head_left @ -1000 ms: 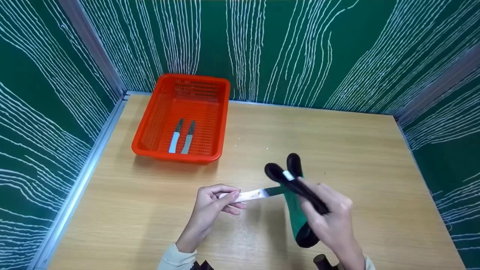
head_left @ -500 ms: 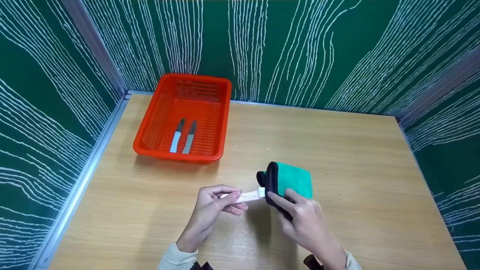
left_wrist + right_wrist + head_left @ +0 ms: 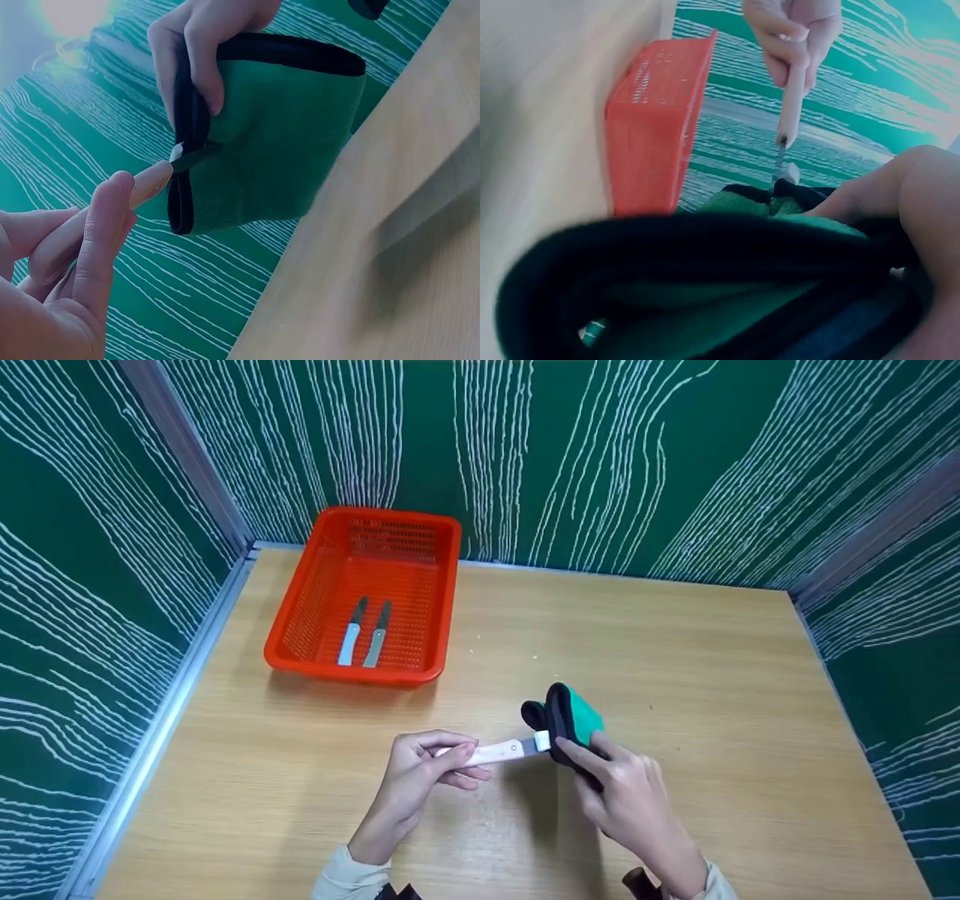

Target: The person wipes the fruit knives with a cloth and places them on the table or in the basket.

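Observation:
My left hand [image 3: 416, 776] pinches the pale pink handle of a small knife [image 3: 495, 751] between thumb and fingers. The blade points right, and its outer part is hidden in a folded green cloth [image 3: 586, 718] with black edging. A short piece of blade shows beside the handle, next to a white tag [image 3: 541, 740] on the cloth's edge. My right hand [image 3: 630, 787] grips the cloth around the blade. In the left wrist view, the green cloth [image 3: 277, 142] hangs in a broad fold, with the dark blade [image 3: 196, 157] lying against it.
An orange-red perforated basket [image 3: 356, 673] stands at the back left of the wooden table [image 3: 675, 652]. Two small knives lie in it, one with a light blue handle [image 3: 349, 645] and one with a grey-green handle [image 3: 374, 649]. Green white-streaked panels [image 3: 570, 465] surround the table.
The right hand has folded the cloth over the blade and brought it up against the handle. Since then, cloth and hand have shifted slightly right, baring some blade. The left hand has barely moved.

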`<state>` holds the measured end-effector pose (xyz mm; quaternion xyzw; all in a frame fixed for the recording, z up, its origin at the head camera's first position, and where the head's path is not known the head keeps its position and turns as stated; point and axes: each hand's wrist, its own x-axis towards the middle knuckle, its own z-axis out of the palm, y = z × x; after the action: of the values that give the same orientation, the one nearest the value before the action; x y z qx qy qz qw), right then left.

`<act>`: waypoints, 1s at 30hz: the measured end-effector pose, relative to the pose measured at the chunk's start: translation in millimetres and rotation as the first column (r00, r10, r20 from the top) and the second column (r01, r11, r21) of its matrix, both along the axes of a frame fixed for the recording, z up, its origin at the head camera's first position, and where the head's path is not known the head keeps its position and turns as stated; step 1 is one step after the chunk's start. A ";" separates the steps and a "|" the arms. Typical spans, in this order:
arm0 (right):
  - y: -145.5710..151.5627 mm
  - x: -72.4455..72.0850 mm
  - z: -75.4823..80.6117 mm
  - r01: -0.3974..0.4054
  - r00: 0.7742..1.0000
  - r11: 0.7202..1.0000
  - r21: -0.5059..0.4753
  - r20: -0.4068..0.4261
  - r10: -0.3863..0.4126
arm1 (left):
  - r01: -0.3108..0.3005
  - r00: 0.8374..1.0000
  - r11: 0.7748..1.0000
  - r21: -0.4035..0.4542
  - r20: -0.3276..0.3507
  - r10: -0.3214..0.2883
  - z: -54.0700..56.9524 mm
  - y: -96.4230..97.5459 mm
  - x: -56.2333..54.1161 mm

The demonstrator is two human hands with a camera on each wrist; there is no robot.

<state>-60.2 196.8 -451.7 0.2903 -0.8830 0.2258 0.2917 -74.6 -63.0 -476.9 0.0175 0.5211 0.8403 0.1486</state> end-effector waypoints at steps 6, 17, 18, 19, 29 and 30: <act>11.8 -2.7 -2.2 0.028 0.999 0.998 -0.060 0.039 -0.025 | -0.011 1.000 1.000 -0.005 -0.006 0.010 -0.2 -3.0 -0.4; 34.1 -6.9 -1.9 0.094 0.995 0.963 -0.252 0.047 -0.085 | -0.018 1.000 1.000 -0.019 -0.017 0.017 -0.7 -4.5 -1.2; 34.9 -6.5 -0.2 0.103 0.994 0.957 -0.271 0.047 -0.094 | -0.019 1.000 1.000 -0.021 -0.019 0.019 -0.6 -4.3 -1.2; 35.3 -5.9 2.4 0.114 0.993 0.950 -0.289 0.048 -0.104 | -0.021 1.000 1.000 -0.022 -0.022 0.020 -0.7 -4.1 -1.3; 17.5 6.1 48.6 0.129 0.990 0.891 -0.436 0.010 -0.138 | -0.028 0.999 0.999 -0.030 -0.025 0.028 0.3 -0.9 -1.3; 16.2 6.4 49.6 0.121 0.991 0.888 -0.444 0.008 -0.131 | -0.029 0.999 0.999 -0.031 -0.024 0.029 0.6 -0.5 -1.3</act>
<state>-53.8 213.1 -402.1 0.1608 -0.8219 0.3986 0.3739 -75.9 -63.4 -476.4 0.0176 0.5362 0.8338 0.1305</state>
